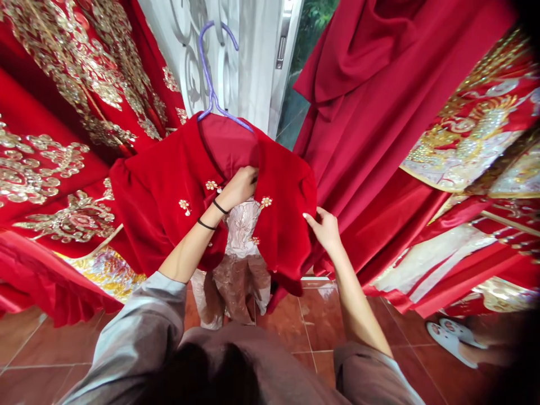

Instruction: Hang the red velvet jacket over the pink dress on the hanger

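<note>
A red velvet jacket (287, 197) with gold flower ornaments down its front hangs on a purple hanger (206, 62) in the middle of the view. My left hand (241, 188), with two dark bands on the wrist, is curled at the jacket's neck opening, against the edge of its front panel; its fingertips are partly hidden. My right hand (324, 228) pinches the jacket's sleeve at the right, thumb in front and the other fingers behind the cloth. Below the left hand, a pale pink embroidered garment (240, 230) shows through the jacket's open front.
The hanger's hook is at a white scrollwork metal door (253, 67). Red gowns with gold sequins (71, 62) hang at the left. Plain dark red cloth (371, 101) and embroidered garments (468, 124) hang at the right. Another person's slippered foot (453, 340) stands on the tiled floor (291, 323).
</note>
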A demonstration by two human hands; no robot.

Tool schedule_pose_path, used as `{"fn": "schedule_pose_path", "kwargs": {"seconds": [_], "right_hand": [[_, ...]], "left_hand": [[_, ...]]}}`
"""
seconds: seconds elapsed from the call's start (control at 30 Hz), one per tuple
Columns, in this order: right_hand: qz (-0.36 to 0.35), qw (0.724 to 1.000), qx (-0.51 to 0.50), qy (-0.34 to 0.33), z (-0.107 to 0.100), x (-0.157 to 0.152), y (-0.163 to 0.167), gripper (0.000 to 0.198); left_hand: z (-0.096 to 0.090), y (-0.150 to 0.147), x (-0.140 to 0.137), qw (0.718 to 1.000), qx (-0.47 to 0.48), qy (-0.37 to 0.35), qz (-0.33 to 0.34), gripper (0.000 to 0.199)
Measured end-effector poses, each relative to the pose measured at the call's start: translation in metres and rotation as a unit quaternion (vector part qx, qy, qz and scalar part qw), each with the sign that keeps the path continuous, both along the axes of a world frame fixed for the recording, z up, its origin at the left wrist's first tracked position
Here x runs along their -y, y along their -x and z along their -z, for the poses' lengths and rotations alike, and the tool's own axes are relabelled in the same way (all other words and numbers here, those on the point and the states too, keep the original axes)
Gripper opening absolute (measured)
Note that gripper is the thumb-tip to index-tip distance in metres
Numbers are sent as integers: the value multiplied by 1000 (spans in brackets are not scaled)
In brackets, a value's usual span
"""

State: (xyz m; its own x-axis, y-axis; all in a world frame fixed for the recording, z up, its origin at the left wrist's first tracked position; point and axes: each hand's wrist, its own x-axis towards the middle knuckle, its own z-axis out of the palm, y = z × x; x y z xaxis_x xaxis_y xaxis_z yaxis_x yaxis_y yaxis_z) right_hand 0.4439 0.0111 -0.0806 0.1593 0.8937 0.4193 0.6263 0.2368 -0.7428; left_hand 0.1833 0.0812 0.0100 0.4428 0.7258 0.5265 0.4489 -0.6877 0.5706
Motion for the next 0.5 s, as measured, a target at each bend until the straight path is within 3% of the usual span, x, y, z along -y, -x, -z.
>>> {"fn": "schedule_pose_path", "kwargs": {"seconds": [0.07,0.13,0.2,0.27,0.3,0.4,0.5], "right_hand": [[132,986,23,-103,10,17,33,40],[195,964,18,-178,15,34,75,38],[132,978,20,-160,19,41,115,46],[72,992,31,-100,21,39,143,63],[57,995,27,-73,20,38,150,63],[61,996,-19,-66,7,48,153,36],[60,990,-27,-128,-12,82,154,30]], "left_hand": [[-3,1,2,999,-43,-13,16,18],[-6,2,4,998,-63,-22,12,17],[-9,3,6,997,-72,-12,21,15],[-12,3,7,995,-83,4,46,15],[-13,3,7,994,-90,6,54,16],[-12,1,4,995,-97,-14,34,16],[-5,0,1,998,-57,-24,-5,18]]}}
